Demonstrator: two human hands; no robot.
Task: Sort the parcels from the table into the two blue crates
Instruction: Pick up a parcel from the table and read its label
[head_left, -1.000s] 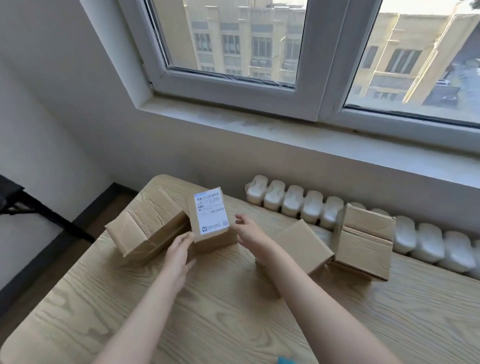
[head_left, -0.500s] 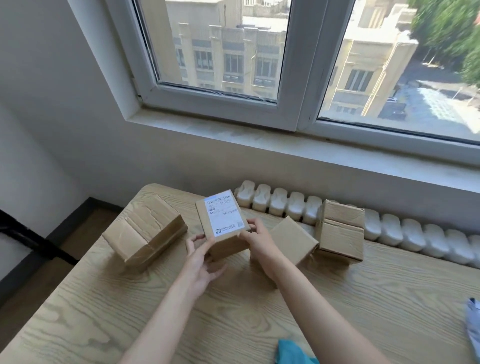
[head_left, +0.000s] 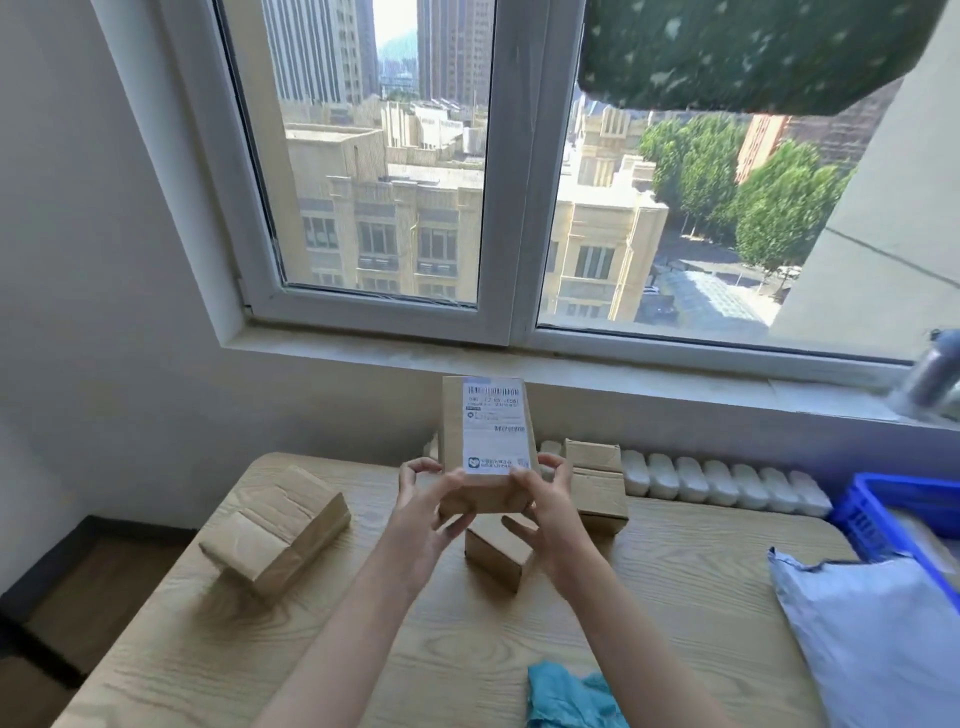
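1. While its white label faces the person, the labelled parcel (head_left: 485, 447) is held upright above the counter (head_left: 415, 649), probably so it can be read, though the print is too blurred to make out.
2. Left hand (head_left: 426, 512) and right hand (head_left: 550, 512) grip its lower end, fingers (head_left: 413, 470) curled round either side.
3. One blue crate (head_left: 893, 509) waits at the far right, likely the drop-off.
4. A large box (head_left: 275, 535) remains unsorted on the left.
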